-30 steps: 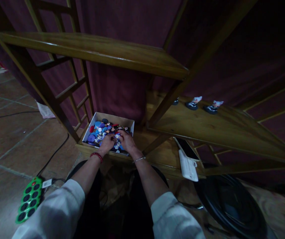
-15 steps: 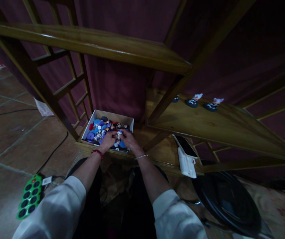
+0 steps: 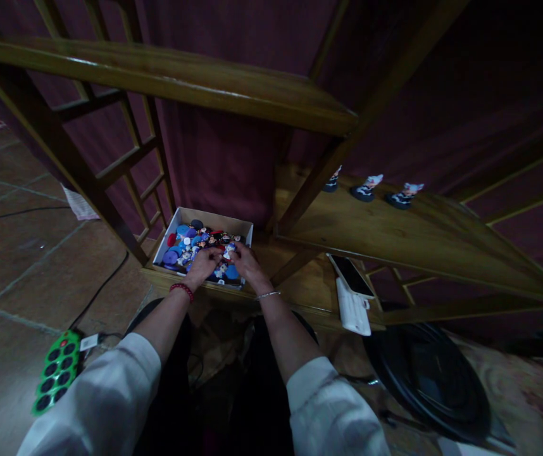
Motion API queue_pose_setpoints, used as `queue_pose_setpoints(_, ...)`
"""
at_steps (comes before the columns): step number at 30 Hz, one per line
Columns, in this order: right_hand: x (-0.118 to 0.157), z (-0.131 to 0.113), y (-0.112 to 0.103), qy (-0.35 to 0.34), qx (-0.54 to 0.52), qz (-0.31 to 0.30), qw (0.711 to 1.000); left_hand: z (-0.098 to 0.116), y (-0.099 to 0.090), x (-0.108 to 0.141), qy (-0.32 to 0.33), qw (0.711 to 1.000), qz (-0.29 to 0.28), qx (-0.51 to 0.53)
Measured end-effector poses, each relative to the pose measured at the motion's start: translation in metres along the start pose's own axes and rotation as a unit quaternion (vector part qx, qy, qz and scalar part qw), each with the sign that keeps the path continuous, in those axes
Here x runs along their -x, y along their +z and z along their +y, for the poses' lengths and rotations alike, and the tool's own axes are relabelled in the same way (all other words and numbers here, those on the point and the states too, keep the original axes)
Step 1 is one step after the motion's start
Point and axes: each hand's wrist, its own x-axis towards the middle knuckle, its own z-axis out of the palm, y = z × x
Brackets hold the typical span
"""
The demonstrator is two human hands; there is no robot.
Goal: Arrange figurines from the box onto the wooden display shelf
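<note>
A low box [image 3: 249, 235] with pale sides stands on the lower wooden shelf, filled with small toy figurines and blue, purple and red round pieces. Above its front right part, my right hand [image 3: 247, 263] pinches a small white and blue-purple figurine [image 3: 229, 250] between thumb and fingers. My left hand [image 3: 204, 265], a red bead bracelet at its wrist, is closed with its fingertips at the figurine's left side. Fine details of the figurine are too small to make out.
Three figurines on dark bases, one of them the rightmost figurine [image 3: 404, 195], stand on the raised shelf [image 3: 385, 237]. A phone [image 3: 353, 276] rests over a white object [image 3: 353, 310]. Wooden bars frame the box. A green power strip [image 3: 56, 370] and cables lie on the floor.
The figurine has tilted slightly and shifted a little to the right with my right hand. My left fingers stay close beside it. The whole view has moved slightly.
</note>
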Motion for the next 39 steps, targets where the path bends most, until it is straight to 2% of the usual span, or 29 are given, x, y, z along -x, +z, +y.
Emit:
queue_pose_setpoints(3,0.001,-0.002,-0.004,0.026,0.03,0.024,0.999,-0.002,-0.001,0.0,0.023,0.997,0.024,-0.074)
queue_pose_setpoints(9,0.003,-0.005,-0.012,0.03,0.066,0.053,0.996,0.009,0.001,0.008,0.044,0.978,-0.012,-0.202)
queue_pose_setpoints(13,0.004,-0.006,-0.017,0.029,0.087,0.076,0.993,0.018,0.006,0.015,0.064,0.945,-0.017,-0.321)
queue_pose_setpoints(17,0.004,-0.008,-0.019,0.027,0.093,0.072,0.993,0.026,0.013,0.018,0.107,0.908,-0.045,-0.401)
queue_pose_setpoints(21,0.003,-0.008,-0.02,0.03,0.093,0.077,0.992,0.031,0.018,0.019,0.146,0.881,-0.08,-0.442)
queue_pose_setpoints(34,0.004,-0.008,-0.013,0.012,0.084,0.084,0.993,0.034,0.035,0.016,0.134,0.869,-0.077,-0.469)
queue_pose_setpoints(39,0.003,-0.008,-0.013,0.013,0.085,0.083,0.993,0.036,0.042,0.014,0.126,0.851,-0.077,-0.503)
